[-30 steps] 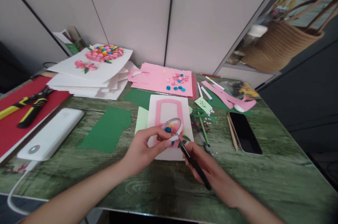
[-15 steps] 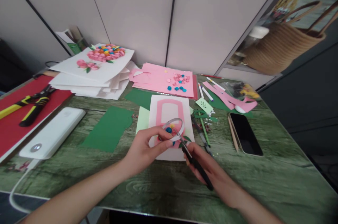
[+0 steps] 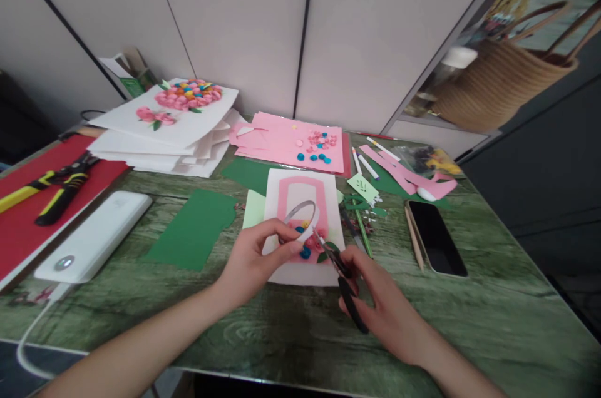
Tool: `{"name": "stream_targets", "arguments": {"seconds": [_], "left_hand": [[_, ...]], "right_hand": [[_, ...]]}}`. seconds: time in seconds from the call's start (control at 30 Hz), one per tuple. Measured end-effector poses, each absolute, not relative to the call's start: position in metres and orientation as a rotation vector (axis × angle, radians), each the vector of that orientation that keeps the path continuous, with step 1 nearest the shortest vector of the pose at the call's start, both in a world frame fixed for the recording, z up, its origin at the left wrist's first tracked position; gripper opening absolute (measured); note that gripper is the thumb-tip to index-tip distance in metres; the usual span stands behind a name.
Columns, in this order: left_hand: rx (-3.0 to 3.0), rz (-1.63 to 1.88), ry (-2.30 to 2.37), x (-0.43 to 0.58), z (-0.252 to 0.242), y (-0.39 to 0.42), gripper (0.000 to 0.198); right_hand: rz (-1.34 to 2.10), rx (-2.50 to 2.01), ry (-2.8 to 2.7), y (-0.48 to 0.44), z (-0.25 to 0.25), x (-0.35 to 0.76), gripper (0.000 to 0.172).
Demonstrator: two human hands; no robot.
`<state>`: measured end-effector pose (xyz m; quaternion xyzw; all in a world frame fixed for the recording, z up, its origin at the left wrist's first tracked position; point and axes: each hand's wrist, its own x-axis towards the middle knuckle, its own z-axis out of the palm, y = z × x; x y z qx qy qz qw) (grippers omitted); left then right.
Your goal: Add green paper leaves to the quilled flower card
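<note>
Between thumb and fingers, my left hand [image 3: 260,254] pinches a curled white paper strip [image 3: 313,213] above the card. Black-handled scissors [image 3: 345,276] are in my right hand [image 3: 382,304], their handles spread and their tips close to the strip's end. Under both hands lies a white card [image 3: 305,276] with a pink frame shape [image 3: 282,198] and pink, blue and yellow rolled paper pieces near its lower part. Green paper leaves sit beside the scissor blades.
Left are green paper [image 3: 188,229], a white power bank [image 3: 101,232], pliers [image 3: 70,191] and stacked white sheets [image 3: 164,135]. Pink sheets [image 3: 277,135] lie behind the card. A phone [image 3: 436,238], a wooden stick [image 3: 414,238] and pink strips [image 3: 389,166] are on the right.
The scissors' handles have spread apart and the scissors have moved slightly right, away from the strip. My left hand and the strip have shifted a little left.
</note>
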<state>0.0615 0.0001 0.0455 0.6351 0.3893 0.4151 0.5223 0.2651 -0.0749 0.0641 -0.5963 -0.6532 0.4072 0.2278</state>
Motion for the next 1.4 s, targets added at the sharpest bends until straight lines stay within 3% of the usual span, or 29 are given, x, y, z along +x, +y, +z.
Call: {"name": "stream_targets", "arguments": {"seconds": [0.27,0.97,1.4], "left_hand": [[1.517,0.997,0.963,0.063,0.046,0.001,0.009],[1.495,0.953,0.926,0.061,0.041,0.0,0.008],[1.49,0.952,0.914,0.06,0.042,0.001,0.006]], "right_hand": [[0.9,-1.674,-1.918,-0.075,0.057,0.267,0.026],[1.238,-1.588,-1.8,-0.074,0.067,0.266,0.012],[1.216,-1.624,-1.805,-0.076,0.066,0.267,0.014]]}}
